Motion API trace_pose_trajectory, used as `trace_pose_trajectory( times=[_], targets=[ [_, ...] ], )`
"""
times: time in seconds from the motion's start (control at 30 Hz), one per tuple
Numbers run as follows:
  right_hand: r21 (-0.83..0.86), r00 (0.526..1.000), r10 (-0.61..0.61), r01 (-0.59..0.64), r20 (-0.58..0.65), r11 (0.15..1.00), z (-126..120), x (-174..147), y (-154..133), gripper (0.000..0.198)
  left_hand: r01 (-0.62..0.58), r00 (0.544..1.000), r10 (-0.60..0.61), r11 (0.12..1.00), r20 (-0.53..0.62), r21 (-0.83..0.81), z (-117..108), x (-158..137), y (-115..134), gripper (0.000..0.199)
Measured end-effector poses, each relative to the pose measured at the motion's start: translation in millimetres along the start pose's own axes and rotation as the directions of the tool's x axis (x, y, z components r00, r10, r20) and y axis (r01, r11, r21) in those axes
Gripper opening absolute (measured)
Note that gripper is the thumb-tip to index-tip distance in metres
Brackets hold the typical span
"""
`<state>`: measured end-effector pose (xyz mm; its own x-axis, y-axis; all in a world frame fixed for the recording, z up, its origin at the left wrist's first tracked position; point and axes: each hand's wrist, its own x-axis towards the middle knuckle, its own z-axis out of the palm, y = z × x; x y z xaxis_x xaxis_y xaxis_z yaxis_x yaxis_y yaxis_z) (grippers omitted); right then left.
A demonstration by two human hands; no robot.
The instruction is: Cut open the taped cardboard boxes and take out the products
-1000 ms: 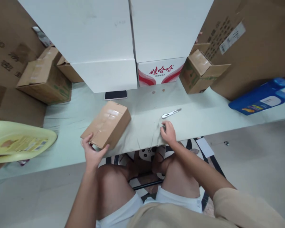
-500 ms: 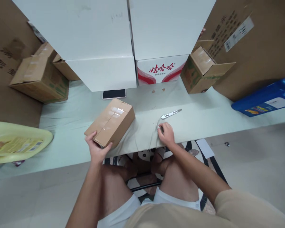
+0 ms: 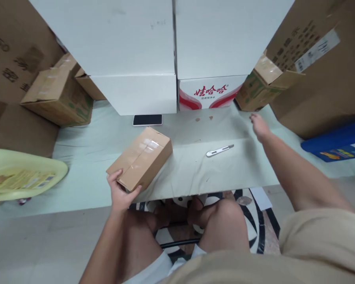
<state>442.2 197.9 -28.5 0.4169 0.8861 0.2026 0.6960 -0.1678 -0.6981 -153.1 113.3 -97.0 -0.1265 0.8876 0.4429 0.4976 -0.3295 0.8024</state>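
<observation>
My left hand (image 3: 120,193) grips the near end of a small brown cardboard box (image 3: 140,159), thumb on one side and fingers on the other. Clear tape runs along the top seam of this box, which sits at a slant on the cloth-covered table. My right hand (image 3: 259,127) is over the table at the right, holding nothing, its fingers loosely extended and a little blurred. Nearest to it is an open-flapped carton (image 3: 256,88) just beyond the fingers. A white utility knife (image 3: 219,150) lies on the cloth between my hands, its tip pointing right.
A phone (image 3: 148,120) lies behind the small box, before stacked white cartons (image 3: 133,92). More brown cartons (image 3: 57,96) stand at the left. A yellow bottle (image 3: 26,173) lies at the left edge, a blue bottle (image 3: 337,142) at the right. Two brown scraps (image 3: 211,117) lie near the cartons.
My right hand has left the spot beside the utility knife and moved right and farther back, towards the right carton. The left hand still holds the box. The view has shifted slightly.
</observation>
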Motion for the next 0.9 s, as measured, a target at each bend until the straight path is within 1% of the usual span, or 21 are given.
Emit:
trace_pose_trajectory(
  times=[0.07,0.1,0.17,0.23,0.3,0.37,0.43,0.5,0.53,0.57,0.6,0.63,0.67,0.7,0.77,0.83,0.9],
  targets=[
    [-0.055,0.994,0.025,-0.019,0.108,0.998,19.8,-28.4,3.1,0.044,-0.010,1.000,0.010,1.000,0.010,-0.003,1.1,0.3,0.6,0.085],
    [-0.082,0.984,0.016,-0.002,0.178,0.997,29.1,-46.2,3.0,0.044,-0.019,1.000,0.019,1.000,0.020,-0.010,1.5,1.0,0.8,0.085],
    [-0.167,0.947,-0.035,0.092,0.318,0.982,43.1,-81.9,-0.9,0.045,-0.030,0.999,0.031,0.999,0.043,-0.033,1.7,3.0,1.4,0.085],
    [-0.266,0.912,-0.078,0.198,0.403,0.943,48.9,-110.7,-9.1,0.041,-0.017,0.995,0.023,0.998,0.093,-0.065,1.0,4.8,3.2,0.086],
    [-0.337,0.903,-0.100,0.257,0.419,0.906,46.1,-128.5,-19.3,0.033,0.013,0.987,0.003,0.995,0.163,-0.100,-0.5,5.3,7.9,0.085],
    [-0.359,0.915,-0.114,0.263,0.386,0.895,37.4,-137.0,-30.4,0.026,0.039,0.972,-0.005,0.989,0.234,-0.139,-1.8,4.1,15.1,0.085],
    [-0.383,0.934,-0.137,0.265,0.330,0.885,25.8,-140.7,-43.7,0.024,0.057,0.958,-0.004,0.983,0.286,-0.176,-1.0,1.3,23.4,0.085],
    [-0.389,0.951,-0.169,0.262,0.259,0.883,14.5,-145.7,-62.4,0.029,0.081,0.942,-0.002,0.971,0.335,-0.223,4.2,-3.1,31.1,0.085],
    [-0.333,0.962,-0.187,0.245,0.197,0.911,10.0,-150.6,-74.8,0.030,0.100,0.937,-0.004,0.962,0.350,-0.255,9.2,-6.0,34.7,0.083],
    [-0.220,0.973,-0.198,0.220,0.117,0.950,6.9,-157.5,-89.5,0.031,0.126,0.936,-0.016,0.948,0.350,-0.292,15.7,-9.4,38.3,0.079],
    [-0.055,0.980,-0.196,0.197,0.030,0.979,5.7,-166.4,-106.3,0.029,0.156,0.942,-0.041,0.932,0.333,-0.328,23.6,-13.2,41.9,0.072],
    [0.151,0.983,-0.175,0.182,-0.056,0.972,6.8,-176.7,-124.8,0.026,0.183,0.952,-0.074,0.915,0.297,-0.358,32.3,-17.4,45.7,0.066],
    [0.338,0.981,-0.154,0.184,-0.116,0.923,10.3,-187.8,-144.4,0.023,0.200,0.963,-0.108,0.903,0.249,-0.381,41.3,-21.7,49.7,0.061],
    [0.462,0.979,-0.160,0.202,-0.129,0.864,16.1,-198.7,-164.0,0.022,0.203,0.971,-0.134,0.895,0.197,-0.396,49.9,-25.9,53.6,0.057],
    [0.605,0.970,-0.225,0.231,-0.088,0.762,32.9,-217.0,-200.0,0.022,0.183,0.982,-0.150,0.897,0.114,-0.403,64.0,-32.3,60.2,0.047],
    [0.683,0.954,-0.298,0.238,-0.032,0.690,52.1,-228.0,-226.5,0.023,0.158,0.987,-0.137,0.902,0.083,-0.401,73.1,-34.4,64.0,0.038],
    [0.722,0.939,-0.343,0.238,-0.001,0.650,69.1,-231.8,-241.0,0.023,0.151,0.988,-0.128,0.900,0.084,-0.409,78.2,-32.2,65.0,0.030]
  ],
)
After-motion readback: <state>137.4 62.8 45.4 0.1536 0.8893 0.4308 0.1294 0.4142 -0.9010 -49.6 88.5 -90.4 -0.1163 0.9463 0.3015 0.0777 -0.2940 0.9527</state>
